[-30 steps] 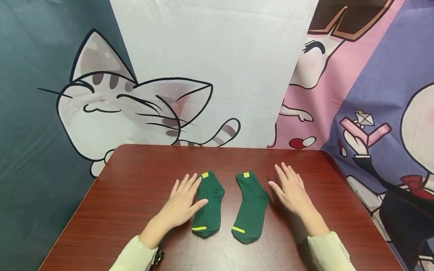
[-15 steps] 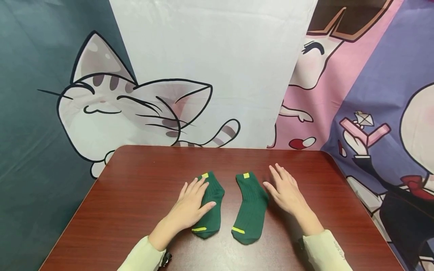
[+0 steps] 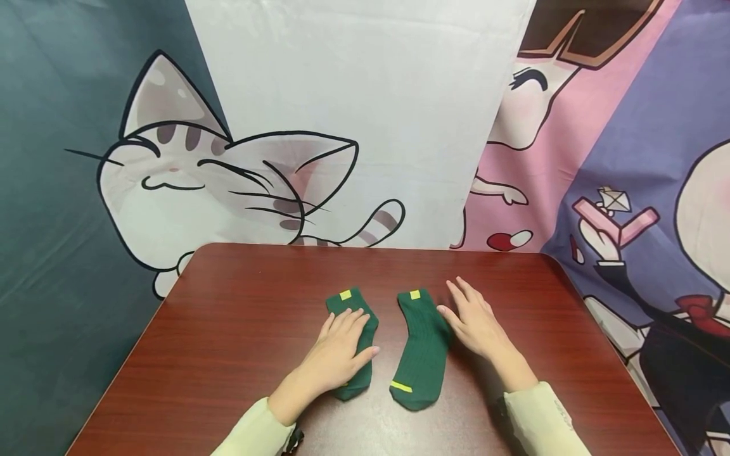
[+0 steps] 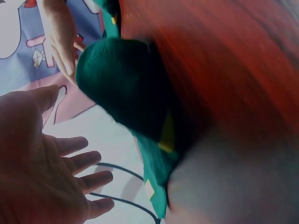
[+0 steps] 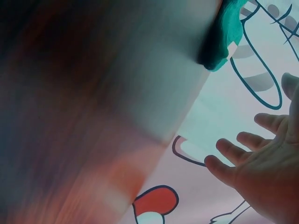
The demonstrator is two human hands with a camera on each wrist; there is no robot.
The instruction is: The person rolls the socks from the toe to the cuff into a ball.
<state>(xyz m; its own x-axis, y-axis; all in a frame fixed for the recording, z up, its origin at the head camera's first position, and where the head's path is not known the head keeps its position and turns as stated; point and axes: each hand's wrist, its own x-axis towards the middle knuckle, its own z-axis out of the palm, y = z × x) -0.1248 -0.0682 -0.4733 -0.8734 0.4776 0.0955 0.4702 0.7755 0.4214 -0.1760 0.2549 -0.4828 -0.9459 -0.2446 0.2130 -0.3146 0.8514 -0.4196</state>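
Two dark green ribbed socks lie side by side, each with a yellow patch at its cuff. My left hand [image 3: 335, 354] is over the left sock [image 3: 358, 299] with its fingers straight, hiding the middle and the yellow toe stripe. In the left wrist view a gap separates that palm [image 4: 32, 172] from a green sock [image 4: 124, 84]. At the outer side of the right sock [image 3: 421, 354], whose yellow toe stripe shows, my right hand [image 3: 474, 324] hovers with fingers extended. The right wrist view has its fingers spread and holding nothing, apart from a green sock [image 5: 226, 39].
Both socks lie on a reddish-brown wooden table [image 3: 228, 329] with rounded far corners. Directly behind it hangs a printed cloth backdrop [image 3: 365, 82] with a cartoon cat and other figures. Pale green sleeves [image 3: 259, 430] cover the forearms.
My left hand has moved right, from the left sock's outer edge to over its middle. The right hand has shifted slightly left, closer to the right sock. Both socks have stayed put.
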